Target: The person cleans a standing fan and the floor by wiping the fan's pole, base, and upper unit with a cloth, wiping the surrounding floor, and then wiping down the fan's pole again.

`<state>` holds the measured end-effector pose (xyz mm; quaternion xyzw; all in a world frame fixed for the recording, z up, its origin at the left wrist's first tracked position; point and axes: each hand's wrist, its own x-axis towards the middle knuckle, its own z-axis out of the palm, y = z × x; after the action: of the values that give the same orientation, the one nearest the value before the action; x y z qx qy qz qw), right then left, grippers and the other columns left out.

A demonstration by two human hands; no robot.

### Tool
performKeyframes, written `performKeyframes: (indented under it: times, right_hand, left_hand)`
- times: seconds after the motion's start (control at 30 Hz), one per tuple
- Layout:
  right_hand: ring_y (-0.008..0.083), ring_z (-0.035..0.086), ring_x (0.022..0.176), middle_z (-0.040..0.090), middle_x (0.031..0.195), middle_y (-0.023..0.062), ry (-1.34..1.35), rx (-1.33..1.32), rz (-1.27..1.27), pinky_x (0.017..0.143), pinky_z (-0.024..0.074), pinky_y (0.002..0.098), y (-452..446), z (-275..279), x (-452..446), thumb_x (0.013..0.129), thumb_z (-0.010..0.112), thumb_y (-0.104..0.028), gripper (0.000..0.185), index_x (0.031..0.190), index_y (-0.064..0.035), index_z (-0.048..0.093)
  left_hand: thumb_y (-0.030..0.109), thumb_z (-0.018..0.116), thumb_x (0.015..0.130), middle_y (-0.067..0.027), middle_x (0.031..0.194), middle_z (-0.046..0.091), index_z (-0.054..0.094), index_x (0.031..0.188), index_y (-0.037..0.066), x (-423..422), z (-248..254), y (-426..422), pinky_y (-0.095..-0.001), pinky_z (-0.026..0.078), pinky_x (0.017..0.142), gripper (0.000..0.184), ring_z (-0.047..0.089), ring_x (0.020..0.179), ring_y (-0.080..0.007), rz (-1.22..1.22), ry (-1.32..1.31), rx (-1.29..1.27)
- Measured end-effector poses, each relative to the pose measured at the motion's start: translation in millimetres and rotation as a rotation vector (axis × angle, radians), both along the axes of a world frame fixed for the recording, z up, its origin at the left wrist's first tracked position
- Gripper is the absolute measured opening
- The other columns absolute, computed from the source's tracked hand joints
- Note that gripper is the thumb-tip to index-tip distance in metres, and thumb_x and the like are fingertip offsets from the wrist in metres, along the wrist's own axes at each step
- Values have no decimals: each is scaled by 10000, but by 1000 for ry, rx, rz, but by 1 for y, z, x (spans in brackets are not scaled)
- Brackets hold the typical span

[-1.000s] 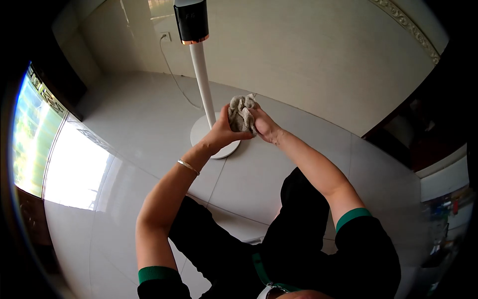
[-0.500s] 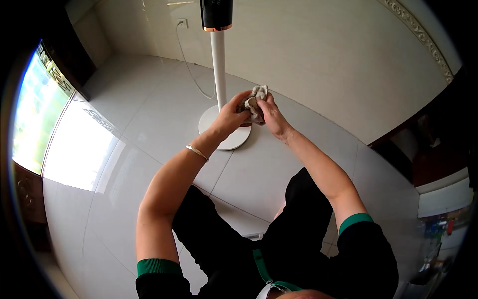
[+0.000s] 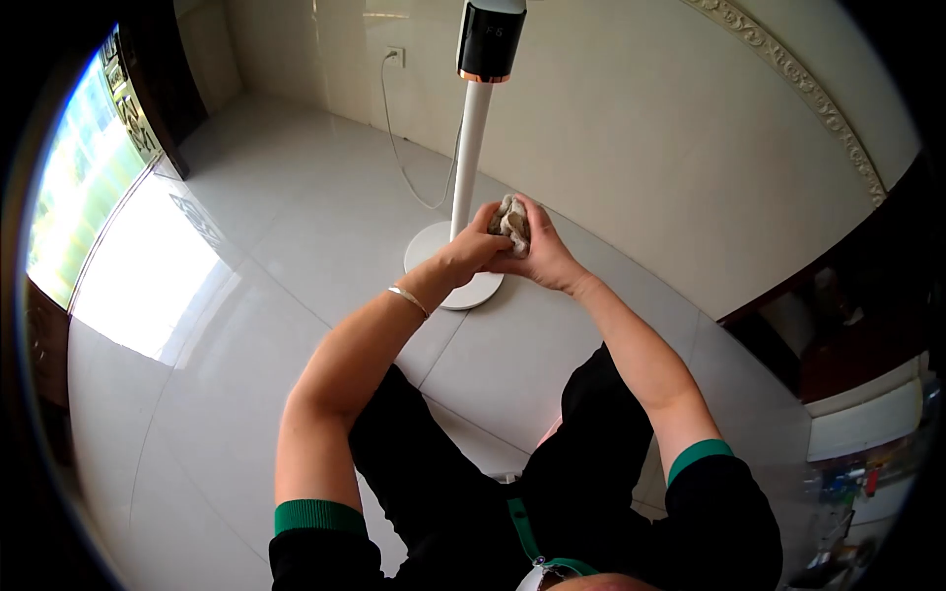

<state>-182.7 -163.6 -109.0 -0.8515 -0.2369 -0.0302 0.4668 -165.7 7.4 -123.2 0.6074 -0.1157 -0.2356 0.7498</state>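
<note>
A crumpled grey-beige cloth (image 3: 512, 223) is bunched between my two hands, above the round white base of a stand. My left hand (image 3: 475, 246), with a bracelet on its wrist, wraps the cloth from the left. From the right, my right hand (image 3: 546, 254) cups it, thumb side up. Parts of the fingers are hidden behind the cloth and each other. Just beyond my hands rises the stand's white pole (image 3: 473, 148), topped by a black unit (image 3: 491, 41) with a small lit display and a copper-coloured rim.
A white cord runs from a wall socket (image 3: 395, 57) down to the floor beside the stand. Glossy grey tiles (image 3: 286, 217) cover the floor. A bright doorway lies at left; a dark wood cabinet (image 3: 847, 335) and blurred small items are at right.
The cloth has been turned and squeezed into a more compact bundle, and my right hand now cups around it. The view has shifted, so the stand appears farther right and lower.
</note>
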Motion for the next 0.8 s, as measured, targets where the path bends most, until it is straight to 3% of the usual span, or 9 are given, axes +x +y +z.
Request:
performKeyframes:
  times: [0.2,0.23,0.33,0.37,0.5,0.57,0.6,0.73,0.8]
  right_hand:
    - [312,471,1232,447,1346,148,-128,-366,-17,1034,426,382,22,8,8,673,854,-296,884,1376,-84,363]
    - [303,515,1178,495,1299,141,-174,-326,6,1004,448,373,24,13,11,721,796,-215,692,1304,-74,451]
    - [290,557,1118,564,1206,132,-180,-228,10,962,466,373,26,13,36,750,740,-129,563,1259,-73,506]
    - [281,582,1076,597,1145,140,-233,-137,-23,943,474,362,26,15,45,749,675,-46,483,1212,-63,537]
    - [164,611,962,636,1049,68,-233,141,-92,861,497,295,25,31,111,829,699,-135,378,1163,-41,546]
    - [180,623,904,654,992,81,-149,580,-253,807,500,316,26,42,141,832,711,-209,344,1096,-29,582]
    - [180,623,904,654,992,81,-156,575,-255,807,500,316,27,42,148,832,711,-209,344,1096,-29,582]
    - [167,642,871,681,951,72,-344,511,-299,786,505,306,44,54,158,830,714,-180,258,995,-5,622]
    - [115,618,838,657,945,58,-514,416,-259,717,515,263,49,59,157,812,742,-179,330,1035,-2,575]
  left_hand:
    - [78,614,826,-135,1243,480,132,1476,88,-8,4,16,-316,540,813,810,578,1073,-222,75,68,15]
    - [115,645,833,-137,1258,477,98,1483,87,-8,8,18,-328,528,834,850,577,1081,-223,98,102,44]
    - [239,707,838,-134,1297,465,31,1497,96,1,12,25,-393,470,941,954,561,1121,-234,124,89,22]
    - [394,725,831,-160,1366,429,-10,1503,99,4,15,31,-434,378,1033,1038,473,1244,-261,102,54,-3]
    - [533,697,809,-203,1501,269,64,1505,88,54,25,51,-461,295,1093,1041,244,1406,-310,199,-186,157]
    - [388,752,780,-232,1475,282,169,1483,50,93,12,56,-430,303,1098,973,320,1353,-348,338,-364,318]
    - [332,766,759,-264,1434,325,189,1471,27,116,-1,56,-409,329,1088,966,401,1300,-365,413,-527,482]
    - [215,746,750,-234,1380,408,228,1458,36,175,-26,35,-401,364,1060,896,426,1280,-354,537,-619,549]
    - [177,722,771,-200,1302,487,290,1431,61,186,-30,18,-398,401,1018,797,474,1230,-336,480,-598,267]
